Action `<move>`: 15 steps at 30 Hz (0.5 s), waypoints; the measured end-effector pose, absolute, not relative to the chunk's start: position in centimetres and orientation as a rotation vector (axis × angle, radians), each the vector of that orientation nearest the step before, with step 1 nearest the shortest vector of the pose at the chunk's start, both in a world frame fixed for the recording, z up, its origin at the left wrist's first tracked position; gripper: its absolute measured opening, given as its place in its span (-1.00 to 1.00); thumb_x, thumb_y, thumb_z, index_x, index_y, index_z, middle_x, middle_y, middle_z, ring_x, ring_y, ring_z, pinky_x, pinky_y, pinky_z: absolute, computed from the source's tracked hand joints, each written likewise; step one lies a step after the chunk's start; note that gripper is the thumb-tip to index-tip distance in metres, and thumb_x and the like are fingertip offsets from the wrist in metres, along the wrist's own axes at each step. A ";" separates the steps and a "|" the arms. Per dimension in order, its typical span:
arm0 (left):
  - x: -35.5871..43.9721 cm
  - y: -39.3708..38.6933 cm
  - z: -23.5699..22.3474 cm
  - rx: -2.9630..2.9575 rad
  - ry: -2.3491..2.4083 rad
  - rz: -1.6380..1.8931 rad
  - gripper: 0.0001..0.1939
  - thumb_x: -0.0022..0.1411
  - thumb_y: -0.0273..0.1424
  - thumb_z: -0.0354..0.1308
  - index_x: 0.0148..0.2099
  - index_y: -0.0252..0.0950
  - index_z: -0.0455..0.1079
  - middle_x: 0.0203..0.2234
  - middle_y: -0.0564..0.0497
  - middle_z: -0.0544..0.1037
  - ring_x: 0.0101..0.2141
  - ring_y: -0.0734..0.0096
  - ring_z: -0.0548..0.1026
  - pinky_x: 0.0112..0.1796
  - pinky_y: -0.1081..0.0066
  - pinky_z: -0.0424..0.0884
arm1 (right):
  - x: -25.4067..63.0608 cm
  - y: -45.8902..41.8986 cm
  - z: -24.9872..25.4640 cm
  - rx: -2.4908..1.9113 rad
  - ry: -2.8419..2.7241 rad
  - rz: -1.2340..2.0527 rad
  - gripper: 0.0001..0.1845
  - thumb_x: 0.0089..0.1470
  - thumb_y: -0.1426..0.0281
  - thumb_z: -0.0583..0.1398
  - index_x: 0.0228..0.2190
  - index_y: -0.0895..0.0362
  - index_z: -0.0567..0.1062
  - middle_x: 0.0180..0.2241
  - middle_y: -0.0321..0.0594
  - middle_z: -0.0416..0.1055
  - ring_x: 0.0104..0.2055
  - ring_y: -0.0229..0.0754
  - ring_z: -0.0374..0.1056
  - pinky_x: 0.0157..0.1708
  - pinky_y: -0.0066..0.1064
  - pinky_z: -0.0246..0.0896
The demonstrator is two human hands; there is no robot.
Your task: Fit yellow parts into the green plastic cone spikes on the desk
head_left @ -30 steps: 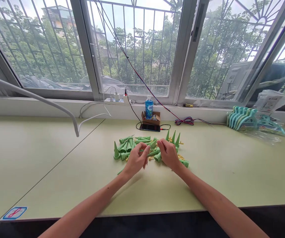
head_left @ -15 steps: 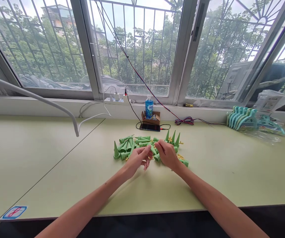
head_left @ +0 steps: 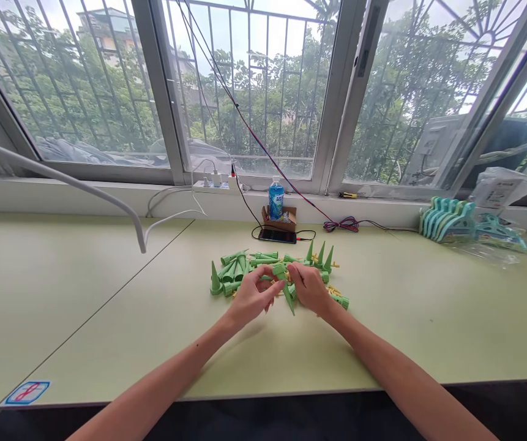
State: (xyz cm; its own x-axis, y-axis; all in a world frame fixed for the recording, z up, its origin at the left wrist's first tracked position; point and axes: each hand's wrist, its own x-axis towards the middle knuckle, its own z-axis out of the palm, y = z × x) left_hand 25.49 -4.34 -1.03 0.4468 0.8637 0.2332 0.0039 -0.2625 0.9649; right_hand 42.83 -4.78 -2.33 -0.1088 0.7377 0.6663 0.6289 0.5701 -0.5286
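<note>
My left hand (head_left: 254,297) is closed on a green plastic watering spike (head_left: 286,295), thumb and fingers near its wide ribbed end. The spike's point slants down and to the right. Just right of it, my right hand (head_left: 310,286) has its fingers curled in a pinch; whatever they hold is hidden. Behind and around both hands lies a pile of green spikes (head_left: 234,269), some on their sides. Small yellow plastic pieces (head_left: 335,291) are scattered among them. A few spikes (head_left: 321,253) stand point-up at the right, and another (head_left: 215,280) stands at the left.
Behind the pile, a phone (head_left: 276,236) lies wired before a small cardboard box (head_left: 286,224) with a blue bottle (head_left: 275,197). Bundled cable (head_left: 342,224) and hangers (head_left: 447,219) sit farther right. A white curved tube (head_left: 107,195) reaches in from the left.
The held spike has turned, so its point now shows downward between the hands and its wide end upward. My left fingers have shifted around it; my right hand has barely moved.
</note>
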 end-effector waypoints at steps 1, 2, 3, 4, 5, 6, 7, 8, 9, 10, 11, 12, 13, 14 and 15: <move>25.5 -4.3 -1.1 1.651 0.782 1.008 -0.66 0.12 -0.16 0.28 -0.20 -0.25 0.30 -0.70 0.18 0.32 -0.70 0.53 0.29 -0.70 0.55 0.18 | 42.8 -4.8 -2.3 -1.119 -1.811 0.149 -0.50 0.35 0.12 -0.14 -0.57 0.08 0.15 -0.62 -0.35 0.15 -0.59 -0.28 0.04 -0.53 -0.41 -0.04; 25.5 -4.3 -1.2 1.675 0.791 1.015 -0.66 0.12 -0.16 0.28 -0.18 -0.24 0.31 -0.70 0.18 0.31 -0.70 0.53 0.29 -0.70 0.55 0.17 | 42.8 -4.9 -2.3 -1.117 -1.812 0.161 -0.50 0.36 0.12 -0.14 -0.57 0.08 0.16 -0.62 -0.34 0.17 -0.59 -0.27 0.06 -0.52 -0.41 -0.03; 25.4 -4.3 -1.3 1.696 0.794 1.023 -0.66 0.13 -0.17 0.27 -0.16 -0.23 0.31 -0.70 0.18 0.31 -0.70 0.53 0.29 -0.70 0.55 0.16 | 42.7 -4.9 -2.3 -1.114 -1.812 0.172 -0.50 0.36 0.13 -0.14 -0.57 0.08 0.17 -0.61 -0.34 0.18 -0.58 -0.27 0.07 -0.52 -0.41 -0.03; 25.4 -4.4 -1.3 1.714 0.791 1.031 -0.66 0.13 -0.17 0.27 -0.14 -0.23 0.30 -0.69 0.18 0.31 -0.70 0.53 0.28 -0.70 0.55 0.16 | 42.7 -4.9 -2.2 -1.112 -1.811 0.183 -0.50 0.36 0.13 -0.14 -0.56 0.08 0.17 -0.61 -0.33 0.19 -0.58 -0.27 0.08 -0.51 -0.41 -0.03; 25.4 -4.4 -1.3 1.728 0.786 1.042 -0.66 0.13 -0.18 0.27 -0.14 -0.22 0.30 -0.69 0.19 0.30 -0.69 0.53 0.28 -0.69 0.55 0.16 | 42.7 -4.9 -2.2 -1.108 -1.809 0.192 -0.50 0.36 0.13 -0.14 -0.56 0.08 0.17 -0.61 -0.33 0.20 -0.58 -0.26 0.09 -0.50 -0.41 -0.02; 25.4 -4.4 -1.3 1.744 0.784 1.055 -0.67 0.13 -0.20 0.27 -0.14 -0.22 0.30 -0.67 0.19 0.30 -0.68 0.54 0.28 -0.68 0.55 0.18 | 42.7 -4.9 -2.2 -1.106 -1.808 0.200 -0.51 0.36 0.14 -0.14 -0.56 0.08 0.17 -0.60 -0.33 0.20 -0.58 -0.26 0.10 -0.50 -0.40 -0.02; 25.5 -4.5 -1.3 1.759 0.784 1.070 -0.67 0.12 -0.21 0.28 -0.14 -0.21 0.30 -0.66 0.19 0.30 -0.67 0.55 0.28 -0.66 0.54 0.19 | 42.7 -4.9 -2.2 -1.107 -1.805 0.206 -0.51 0.36 0.14 -0.14 -0.56 0.07 0.17 -0.60 -0.33 0.20 -0.57 -0.26 0.10 -0.50 -0.40 -0.02; 25.5 -4.5 -1.3 1.774 0.788 1.085 -0.68 0.12 -0.22 0.28 -0.14 -0.21 0.30 -0.64 0.19 0.30 -0.66 0.56 0.27 -0.65 0.54 0.21 | 42.7 -4.9 -2.2 -1.109 -1.803 0.210 -0.51 0.36 0.14 -0.14 -0.56 0.07 0.17 -0.61 -0.33 0.19 -0.57 -0.26 0.09 -0.50 -0.40 -0.02; 25.5 -4.5 -1.2 1.787 0.791 1.102 -0.68 0.12 -0.22 0.28 -0.14 -0.21 0.29 -0.62 0.19 0.30 -0.65 0.56 0.27 -0.63 0.54 0.23 | 42.6 -4.9 -2.2 -1.111 -1.803 0.213 -0.51 0.36 0.14 -0.14 -0.56 0.07 0.16 -0.61 -0.33 0.18 -0.58 -0.26 0.08 -0.50 -0.40 -0.03; 25.6 -4.6 -1.2 1.798 0.794 1.119 -0.68 0.12 -0.23 0.28 -0.14 -0.21 0.29 -0.61 0.18 0.31 -0.64 0.56 0.28 -0.62 0.54 0.24 | 42.6 -4.9 -2.3 -1.112 -1.802 0.215 -0.51 0.36 0.14 -0.14 -0.57 0.07 0.16 -0.61 -0.33 0.17 -0.58 -0.26 0.08 -0.50 -0.40 -0.03; 25.6 -4.6 -1.2 1.807 0.796 1.135 -0.68 0.12 -0.23 0.28 -0.14 -0.21 0.29 -0.59 0.18 0.31 -0.62 0.56 0.29 -0.60 0.54 0.25 | 42.6 -4.8 -2.3 -1.113 -1.803 0.218 -0.50 0.36 0.14 -0.14 -0.57 0.07 0.16 -0.61 -0.34 0.17 -0.58 -0.26 0.07 -0.50 -0.40 -0.03; 25.6 -4.6 -1.2 1.813 0.796 1.148 -0.69 0.13 -0.23 0.28 -0.14 -0.20 0.30 -0.59 0.17 0.31 -0.61 0.55 0.30 -0.60 0.54 0.26 | 42.6 -4.8 -2.3 -1.111 -1.803 0.223 -0.50 0.36 0.14 -0.14 -0.57 0.08 0.16 -0.61 -0.34 0.17 -0.58 -0.26 0.07 -0.50 -0.40 -0.03; 25.7 -4.6 -1.1 1.815 0.797 1.157 -0.69 0.13 -0.23 0.27 -0.14 -0.20 0.30 -0.58 0.17 0.31 -0.60 0.55 0.30 -0.60 0.54 0.25 | 42.6 -4.8 -2.4 -1.110 -1.802 0.228 -0.50 0.36 0.14 -0.14 -0.57 0.08 0.16 -0.61 -0.34 0.17 -0.57 -0.26 0.07 -0.50 -0.40 -0.03; 25.7 -4.6 -1.1 1.814 0.801 1.161 -0.70 0.14 -0.22 0.26 -0.13 -0.20 0.30 -0.58 0.17 0.30 -0.61 0.55 0.30 -0.60 0.54 0.25 | 42.6 -4.8 -2.4 -1.109 -1.797 0.230 -0.50 0.36 0.13 -0.14 -0.57 0.08 0.16 -0.61 -0.34 0.16 -0.57 -0.27 0.07 -0.50 -0.40 -0.03; 25.7 -4.6 -1.1 1.810 0.810 1.158 -0.69 0.15 -0.22 0.26 -0.13 -0.20 0.30 -0.58 0.17 0.30 -0.62 0.56 0.29 -0.61 0.54 0.24 | 42.6 -4.8 -2.4 -1.110 -1.790 0.229 -0.50 0.36 0.13 -0.14 -0.57 0.08 0.16 -0.61 -0.35 0.15 -0.57 -0.27 0.06 -0.50 -0.40 -0.04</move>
